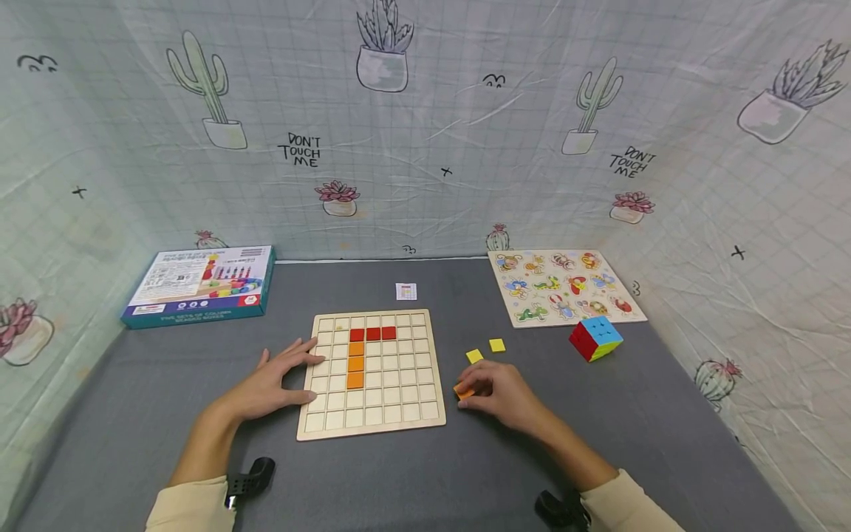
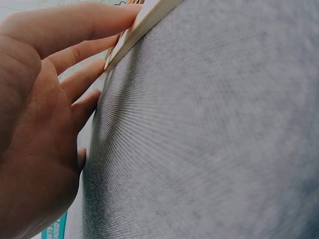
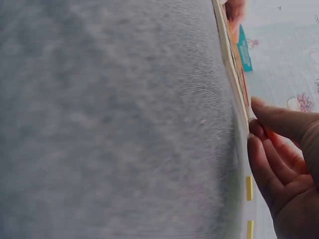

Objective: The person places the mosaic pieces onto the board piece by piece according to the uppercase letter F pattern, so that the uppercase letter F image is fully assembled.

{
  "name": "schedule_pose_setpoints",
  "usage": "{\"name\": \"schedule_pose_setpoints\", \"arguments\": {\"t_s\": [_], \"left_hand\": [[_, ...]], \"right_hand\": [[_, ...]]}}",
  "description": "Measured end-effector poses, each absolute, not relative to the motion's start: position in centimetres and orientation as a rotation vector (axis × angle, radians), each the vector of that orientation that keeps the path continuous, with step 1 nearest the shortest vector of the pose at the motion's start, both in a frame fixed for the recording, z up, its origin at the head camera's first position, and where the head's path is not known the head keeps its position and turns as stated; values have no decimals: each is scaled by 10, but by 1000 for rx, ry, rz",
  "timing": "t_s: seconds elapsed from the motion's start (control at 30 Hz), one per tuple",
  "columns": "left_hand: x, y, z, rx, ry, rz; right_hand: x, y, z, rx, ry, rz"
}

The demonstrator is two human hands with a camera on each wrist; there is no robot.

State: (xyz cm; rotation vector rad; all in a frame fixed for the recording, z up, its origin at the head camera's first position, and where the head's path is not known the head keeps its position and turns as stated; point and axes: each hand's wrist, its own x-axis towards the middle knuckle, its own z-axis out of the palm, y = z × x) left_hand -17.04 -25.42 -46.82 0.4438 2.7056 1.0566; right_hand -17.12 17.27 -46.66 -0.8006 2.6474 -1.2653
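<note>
A wooden grid board (image 1: 392,417) lies on the grey table. Three red square tiles (image 1: 373,334) form a row near its top, and three orange square tiles (image 1: 355,363) run down in a column below the leftmost red one. Spread along the board's left edge, my left hand (image 1: 269,384) touches it with thumb and fingertips; the left wrist view shows the thumb on the board's rim (image 2: 144,25). Just right of the board, my right hand (image 1: 501,391) pinches another orange tile (image 1: 463,392) between thumb and fingers, which partly hide it.
Two yellow tiles (image 1: 497,345) lie beyond my right hand. A small printed card (image 1: 406,292) sits behind the board. At back left is a flat game box (image 1: 199,288); at back right, an insect picture board (image 1: 565,288) with a puzzle cube (image 1: 596,339) at its front edge.
</note>
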Motion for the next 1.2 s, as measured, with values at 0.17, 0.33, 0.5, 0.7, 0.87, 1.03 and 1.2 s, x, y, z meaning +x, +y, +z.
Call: {"name": "schedule_pose_setpoints", "arguments": {"t_s": [0.17,0.33,0.5,0.7,0.87,1.03,1.2], "left_hand": [[-170,-254,-468,444,2704,1061],[-170,-254,-467,453,2702,1060],[-170,-254,-467,457,2697,1070],[-170,-254,-467,469,2697,1078],[-171,-255,-467,470,2705,1076],[-170,-256,-467,468,2704,1078],[-169,-255,-468,476,2703,1084]], "right_hand": [[-173,169,-462,-797,2703,-1260],[-175,163,-458,-847,2714,-1279],[-175,154,-456,-853,2701,-1276],[-174,141,-455,-881,2672,-1286],[-173,128,-458,-892,2622,-1301],[-171,113,-461,-900,2579,-1302],[-170,95,-462,-957,2547,-1301]]}}
